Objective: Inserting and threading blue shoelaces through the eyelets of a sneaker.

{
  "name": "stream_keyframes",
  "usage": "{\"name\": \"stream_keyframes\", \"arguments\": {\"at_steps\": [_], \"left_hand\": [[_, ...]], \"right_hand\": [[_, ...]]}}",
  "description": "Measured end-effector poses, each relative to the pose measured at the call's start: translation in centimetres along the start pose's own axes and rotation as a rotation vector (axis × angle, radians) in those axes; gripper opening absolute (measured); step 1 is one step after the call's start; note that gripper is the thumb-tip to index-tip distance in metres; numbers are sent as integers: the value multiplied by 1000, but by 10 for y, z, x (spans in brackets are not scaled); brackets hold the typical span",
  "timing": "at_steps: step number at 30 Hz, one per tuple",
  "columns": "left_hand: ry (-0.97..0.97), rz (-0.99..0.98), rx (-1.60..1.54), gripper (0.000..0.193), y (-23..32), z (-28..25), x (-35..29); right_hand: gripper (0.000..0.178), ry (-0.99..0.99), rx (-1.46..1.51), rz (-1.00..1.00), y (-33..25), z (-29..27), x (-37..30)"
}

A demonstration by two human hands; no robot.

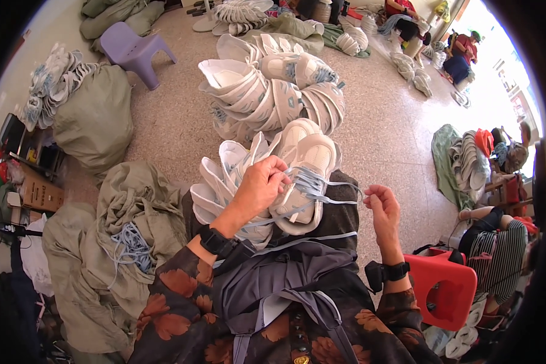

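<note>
A cream shoe upper (296, 206) lies across my lap, with a light-blue shoelace (309, 184) threaded through its eyelets and loose lengths trailing off it. My left hand (262, 185) is closed at the left side of the lacing, thumb and fingers pinched on the lace. Off to the right of the shoe, my right hand (383, 212) is raised with thumb and forefinger together, at the bend of a lace strand that runs from the shoe. Several more cream uppers (215, 188) lean against the left side of this one, partly hidden by my left forearm.
Stacked shoe uppers (273, 91) stand ahead on the floor. A heap of blue laces (130, 246) rests on olive cloth (73, 273) to my left. A purple chair (136, 51) is at far left, a red stool (446, 288) at right. Other people (464, 51) sit farther off.
</note>
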State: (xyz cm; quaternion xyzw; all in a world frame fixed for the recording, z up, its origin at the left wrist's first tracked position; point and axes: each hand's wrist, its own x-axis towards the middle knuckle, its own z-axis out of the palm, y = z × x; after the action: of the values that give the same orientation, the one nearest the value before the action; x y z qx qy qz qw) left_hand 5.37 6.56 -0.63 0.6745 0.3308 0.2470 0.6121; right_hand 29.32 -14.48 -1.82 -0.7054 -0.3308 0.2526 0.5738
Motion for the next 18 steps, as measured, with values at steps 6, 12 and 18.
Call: {"name": "stream_keyframes", "arguments": {"at_steps": [6,12,18], "left_hand": [[57,253,413,6,-6,5,0],[-34,40,48,5,-23,6,2],[4,112,167,5,-16,6,-3]], "right_hand": [[14,-180,49,-132,-32,42,-10],[12,-417,-107,-246,-44,78,-23],[13,-416,-131,-239,-33,83,-19]]}}
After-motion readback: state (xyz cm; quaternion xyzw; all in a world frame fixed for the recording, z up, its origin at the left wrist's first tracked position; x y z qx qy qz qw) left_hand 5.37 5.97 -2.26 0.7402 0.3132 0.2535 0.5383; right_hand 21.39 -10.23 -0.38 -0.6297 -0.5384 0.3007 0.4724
